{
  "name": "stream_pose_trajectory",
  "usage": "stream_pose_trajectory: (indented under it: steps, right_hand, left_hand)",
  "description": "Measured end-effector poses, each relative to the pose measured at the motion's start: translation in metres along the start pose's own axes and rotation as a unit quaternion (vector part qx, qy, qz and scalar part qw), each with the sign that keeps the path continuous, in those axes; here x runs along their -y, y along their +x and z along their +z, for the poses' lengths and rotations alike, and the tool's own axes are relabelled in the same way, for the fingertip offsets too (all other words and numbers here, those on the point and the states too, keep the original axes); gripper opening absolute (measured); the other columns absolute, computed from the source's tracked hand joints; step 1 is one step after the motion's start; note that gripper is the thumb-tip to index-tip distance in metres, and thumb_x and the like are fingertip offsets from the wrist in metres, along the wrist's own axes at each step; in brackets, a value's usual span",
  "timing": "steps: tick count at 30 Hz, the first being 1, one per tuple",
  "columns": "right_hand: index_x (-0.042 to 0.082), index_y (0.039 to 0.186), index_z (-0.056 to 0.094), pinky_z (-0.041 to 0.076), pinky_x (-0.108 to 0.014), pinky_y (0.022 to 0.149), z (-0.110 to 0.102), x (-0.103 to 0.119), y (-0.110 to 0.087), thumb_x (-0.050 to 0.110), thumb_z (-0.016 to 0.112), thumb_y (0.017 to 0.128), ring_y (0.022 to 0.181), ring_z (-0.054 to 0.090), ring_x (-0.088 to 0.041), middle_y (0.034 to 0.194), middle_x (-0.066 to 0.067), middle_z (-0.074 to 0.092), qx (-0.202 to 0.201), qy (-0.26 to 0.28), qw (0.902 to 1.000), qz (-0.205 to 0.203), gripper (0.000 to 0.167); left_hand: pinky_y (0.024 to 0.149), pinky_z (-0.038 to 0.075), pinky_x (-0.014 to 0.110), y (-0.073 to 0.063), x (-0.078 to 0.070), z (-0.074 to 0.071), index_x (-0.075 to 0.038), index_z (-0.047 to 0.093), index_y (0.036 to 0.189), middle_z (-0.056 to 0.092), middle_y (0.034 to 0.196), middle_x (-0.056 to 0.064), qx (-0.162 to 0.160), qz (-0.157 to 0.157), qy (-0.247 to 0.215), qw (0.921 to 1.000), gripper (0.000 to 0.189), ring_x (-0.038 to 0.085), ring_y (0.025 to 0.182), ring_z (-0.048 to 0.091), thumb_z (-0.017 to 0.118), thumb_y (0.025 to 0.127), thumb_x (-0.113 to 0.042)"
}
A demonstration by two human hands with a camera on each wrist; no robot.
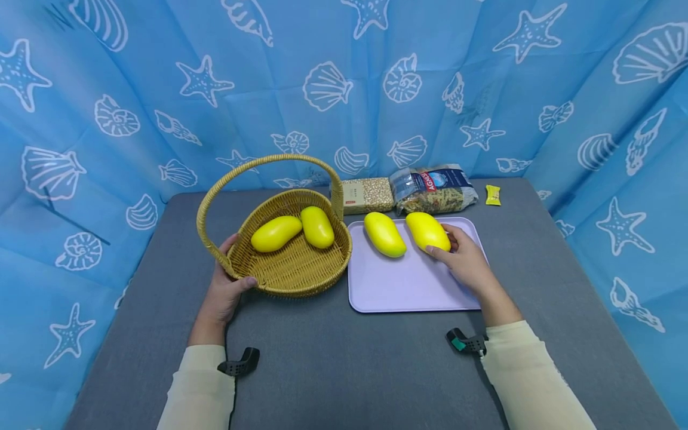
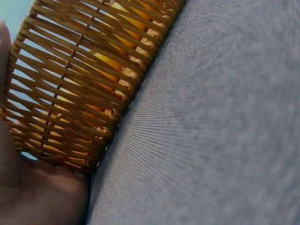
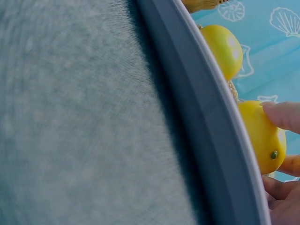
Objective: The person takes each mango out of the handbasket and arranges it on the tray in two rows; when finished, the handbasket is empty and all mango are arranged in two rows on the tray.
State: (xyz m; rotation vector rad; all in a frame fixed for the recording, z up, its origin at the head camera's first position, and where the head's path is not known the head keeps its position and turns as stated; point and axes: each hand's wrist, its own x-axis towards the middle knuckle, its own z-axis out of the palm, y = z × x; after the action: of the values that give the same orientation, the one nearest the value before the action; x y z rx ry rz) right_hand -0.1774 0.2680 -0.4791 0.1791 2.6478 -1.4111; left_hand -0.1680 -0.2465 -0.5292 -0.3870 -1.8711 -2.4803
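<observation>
yellow mango (image 1: 427, 232) is pinched in the grip of the right hand (image 1: 466, 258), at the far part of the lilac tray (image 1: 408, 292), while the left hand (image 1: 223, 289) holds the wicker basket (image 1: 292, 276) with two mangoes (image 1: 276, 234). behind the tray, two food packets (image 1: 436, 194) lie before the blue curtain (image 1: 322, 54).

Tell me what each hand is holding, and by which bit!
The left hand holds the wicker basket by its left side, where the handle joins. The right hand pinches the right-hand mango on the lilac tray by its near end.

Woven wicker basket (image 1: 290, 272), glossy mangoes (image 1: 427, 231), smooth plastic tray (image 1: 400, 286)
</observation>
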Motion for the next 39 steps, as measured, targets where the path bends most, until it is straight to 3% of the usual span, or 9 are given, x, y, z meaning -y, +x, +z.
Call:
stream_pose_trajectory:
  steps: [13,25,39]
  right_hand:
    - [-0.002,0.166,0.035,0.047,-0.060,0.111,0.0012,-0.0023,0.0018,0.032,0.076,0.105,0.140,0.049,-0.048,0.156,-0.030,0.048,-0.003,-0.002,1.0000,-0.001,0.081]
    - [-0.003,0.164,0.039,0.041,-0.060,0.116,0.0010,-0.0035,0.0014,0.030,0.076,0.105,0.139,0.049,-0.047,0.156,-0.030,0.049,-0.007,-0.003,1.0000,-0.003,0.077]
    - [-0.004,0.168,0.031,0.046,-0.062,0.110,-0.0002,-0.0016,-0.0011,0.036,0.073,0.108,0.140,0.048,-0.051,0.158,-0.034,0.044,-0.004,-0.006,1.0000,0.000,0.083]
  left_hand:
    - [0.099,0.055,0.032,-0.0004,-0.0019,0.0010,-0.016,0.027,0.173,0.026,0.170,0.024,-0.002,-0.002,-0.002,1.0000,0.102,0.040,0.141,0.044,0.080,0.091,0.016]
    - [0.101,0.054,0.033,0.0003,-0.0018,0.0020,-0.016,0.027,0.173,0.026,0.171,0.022,-0.003,-0.005,0.002,1.0000,0.102,0.043,0.143,0.040,0.076,0.092,0.021]
    - [0.101,0.053,0.032,0.0000,-0.0011,0.0016,-0.017,0.027,0.173,0.026,0.172,0.018,-0.001,-0.005,0.003,1.0000,0.101,0.042,0.145,0.039,0.075,0.092,0.021]
